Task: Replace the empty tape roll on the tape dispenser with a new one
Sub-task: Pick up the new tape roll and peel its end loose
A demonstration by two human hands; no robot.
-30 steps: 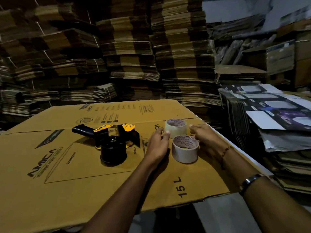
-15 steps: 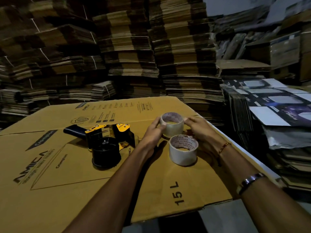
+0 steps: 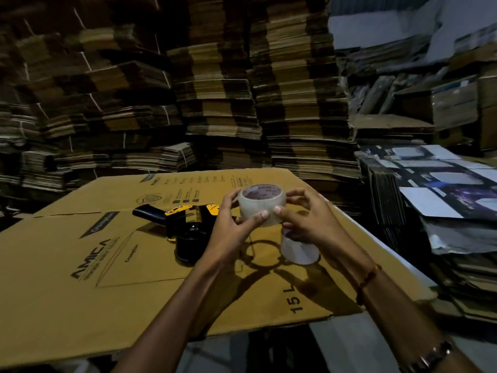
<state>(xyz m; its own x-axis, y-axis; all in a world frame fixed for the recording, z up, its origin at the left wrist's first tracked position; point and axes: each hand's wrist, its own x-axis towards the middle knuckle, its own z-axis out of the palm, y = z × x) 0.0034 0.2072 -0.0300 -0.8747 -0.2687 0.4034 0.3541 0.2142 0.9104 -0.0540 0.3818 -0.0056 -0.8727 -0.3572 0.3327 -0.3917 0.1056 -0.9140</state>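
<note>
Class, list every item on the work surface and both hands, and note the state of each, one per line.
Held tape roll: lifted off the cardboard, gripped by both hands.
Second tape roll: standing on the cardboard sheet.
Tape dispenser: lying on the sheet, untouched.
Left hand: fingers curled round the held roll.
Right hand: fingers curled round the held roll.

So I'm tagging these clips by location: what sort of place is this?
Probably a carton warehouse or packing storeroom. Tall stacks of flattened cardboard fill the background, printed flat boxes are piled at the right, and the work surface is itself a flattened carton.
</note>
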